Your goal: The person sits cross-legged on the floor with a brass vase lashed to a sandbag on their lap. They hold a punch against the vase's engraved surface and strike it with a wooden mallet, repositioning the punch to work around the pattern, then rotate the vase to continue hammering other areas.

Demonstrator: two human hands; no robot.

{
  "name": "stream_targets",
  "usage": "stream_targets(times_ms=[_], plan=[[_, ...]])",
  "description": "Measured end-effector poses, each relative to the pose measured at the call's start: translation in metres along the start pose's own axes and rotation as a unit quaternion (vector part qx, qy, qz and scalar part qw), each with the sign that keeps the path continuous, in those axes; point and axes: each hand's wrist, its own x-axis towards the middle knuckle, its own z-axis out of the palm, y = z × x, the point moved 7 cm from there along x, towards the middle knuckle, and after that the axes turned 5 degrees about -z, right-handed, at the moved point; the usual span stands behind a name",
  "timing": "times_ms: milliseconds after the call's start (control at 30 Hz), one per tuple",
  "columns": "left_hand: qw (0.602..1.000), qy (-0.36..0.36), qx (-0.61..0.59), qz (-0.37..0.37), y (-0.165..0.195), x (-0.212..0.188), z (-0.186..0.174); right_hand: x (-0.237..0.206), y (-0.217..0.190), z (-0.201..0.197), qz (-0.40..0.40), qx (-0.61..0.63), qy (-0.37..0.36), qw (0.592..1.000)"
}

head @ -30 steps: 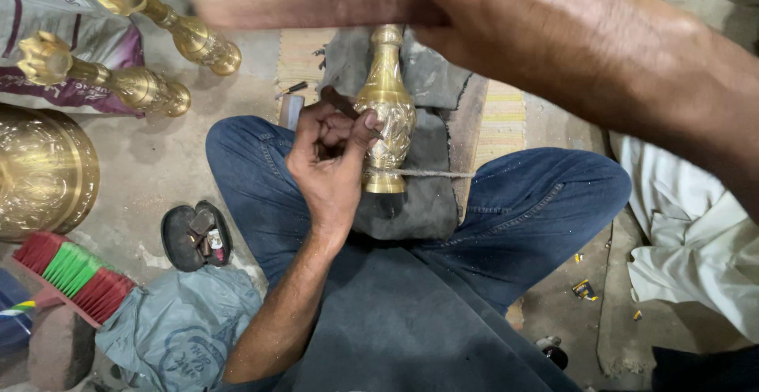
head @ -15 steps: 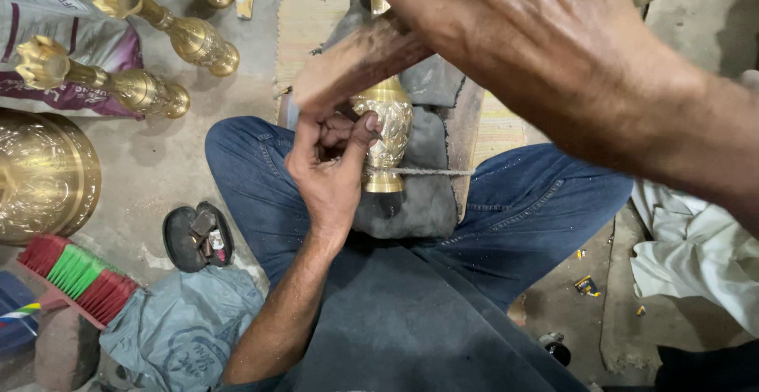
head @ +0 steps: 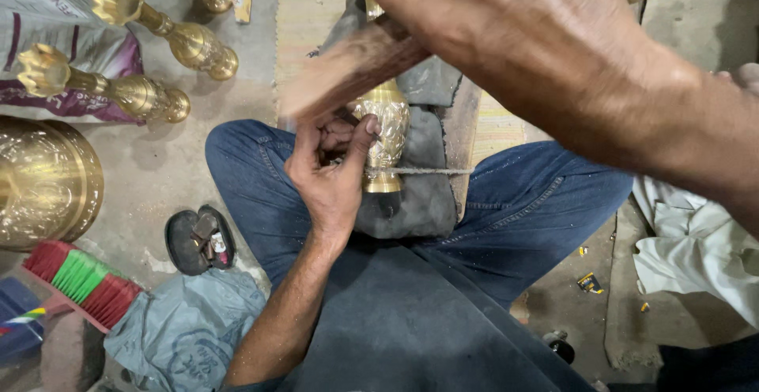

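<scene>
A small engraved brass vase [head: 387, 135] lies on a dark grey cloth [head: 423, 194] across my lap, tied down by a thin cord [head: 431, 171]. My left hand [head: 330, 172] pinches a small tool against the vase's side, with the thumb on the brass. My right hand [head: 522, 32] is raised close to the camera and grips a wooden mallet [head: 348, 68], blurred by motion, just above the vase. The vase's neck is hidden behind the mallet and hand.
Several tall brass vases [head: 170, 32] lie on the floor at the upper left, beside a large brass pot [head: 43, 182]. A black sandal [head: 199, 240], a red and green brush [head: 79, 281], a grey bag [head: 186, 329] and white cloth [head: 696, 250] surround my legs.
The mallet in my right hand has swung down from a level position near the top edge toward the vase. My left hand has stayed on the vase.
</scene>
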Motion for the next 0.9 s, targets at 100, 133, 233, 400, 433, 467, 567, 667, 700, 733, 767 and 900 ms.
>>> stream_targets(times_ms=[100,133,233,400,433,467,567,667,700,733,767,900], plan=[[1.0,0.004,-0.01,-0.012,-0.002,-0.002,-0.001,-0.003,-0.003,-0.004,-0.014,0.042,0.029,0.999],[1.0,0.002,-0.018,-0.013,-0.003,-0.002,-0.001,-0.007,-0.005,-0.007,-0.026,0.038,0.053,0.998],[1.0,-0.006,-0.015,-0.015,-0.004,-0.001,-0.001,-0.012,-0.005,0.004,-0.006,-0.053,0.014,0.998],[0.999,-0.01,0.026,0.016,-0.001,0.0,-0.002,-0.02,-0.005,0.013,0.002,-0.053,0.03,0.998],[0.999,-0.004,0.033,0.021,0.0,0.0,-0.002,-0.021,-0.005,0.017,0.004,-0.098,-0.003,0.995],[0.999,-0.009,0.029,0.015,-0.001,0.0,-0.002,-0.022,-0.006,0.012,0.004,-0.046,0.044,0.998],[1.0,-0.015,0.016,0.004,-0.002,-0.001,-0.002,-0.024,-0.006,0.007,0.008,-0.021,0.082,0.996],[1.0,-0.01,0.012,0.006,-0.001,-0.001,-0.001,-0.023,-0.007,0.015,0.011,-0.115,0.025,0.993],[1.0,-0.012,0.015,0.004,-0.001,-0.002,-0.001,-0.024,-0.007,0.009,0.01,-0.05,0.077,0.996],[1.0,-0.015,0.019,0.004,-0.001,-0.002,0.0,-0.025,-0.006,0.003,0.009,0.014,0.131,0.991],[0.999,-0.015,0.027,0.012,0.0,-0.002,0.0,-0.025,-0.007,0.007,0.009,-0.051,0.097,0.994],[0.998,-0.012,0.047,0.03,0.002,-0.003,-0.001,-0.029,-0.006,0.01,0.015,-0.088,0.089,0.992]])
